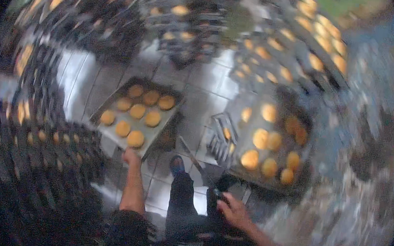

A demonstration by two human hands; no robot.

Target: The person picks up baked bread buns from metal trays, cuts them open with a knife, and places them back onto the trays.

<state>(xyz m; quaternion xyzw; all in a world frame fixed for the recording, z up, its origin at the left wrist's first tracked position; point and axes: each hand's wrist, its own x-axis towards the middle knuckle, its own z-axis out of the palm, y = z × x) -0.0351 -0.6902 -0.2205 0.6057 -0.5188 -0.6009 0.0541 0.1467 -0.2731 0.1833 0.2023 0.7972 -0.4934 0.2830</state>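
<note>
Head view: midway, apparently! Left hand (131,157) clamps a grey rectangular tray (109,132), nine round golden buns (137,111) still aboard; right hand (235,213) grips a dark-handled tool (199,167).

Left of the tray (138,124), racks (53,161) are blurred; at its near edge, the left hand (131,157) is partly hidden; right of it, a handle (217,193) is partly covered by the right hand (235,212).

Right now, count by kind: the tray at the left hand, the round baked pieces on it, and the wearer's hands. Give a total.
Tray: 1
Round baked pieces: 9
Left hand plus right hand: 2
Total: 12
</note>
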